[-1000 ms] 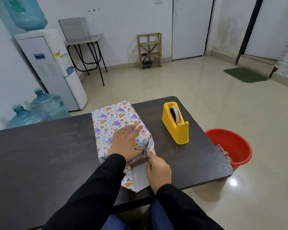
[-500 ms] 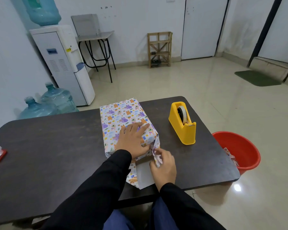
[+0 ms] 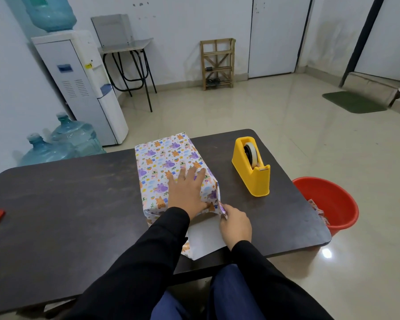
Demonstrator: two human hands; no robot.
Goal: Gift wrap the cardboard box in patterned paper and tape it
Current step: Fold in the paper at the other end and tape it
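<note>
My left hand (image 3: 187, 192) lies flat, fingers straight, on top of the paper-covered cardboard box (image 3: 162, 162), which sits in the middle of the desk (image 3: 79, 204), reaching its far edge. My right hand (image 3: 234, 221) pinches a fold of the patterned paper (image 3: 203, 236) at the box's near right corner. The tape dispenser (image 3: 252, 169) stands near the desk's right edge.

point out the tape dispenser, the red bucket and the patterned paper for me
tape dispenser (image 3: 245, 172): head view, on its yellow side wall.
red bucket (image 3: 330, 197): head view, on its inner wall.
patterned paper (image 3: 203, 239): head view, on the white underside of the loose flap.
</note>
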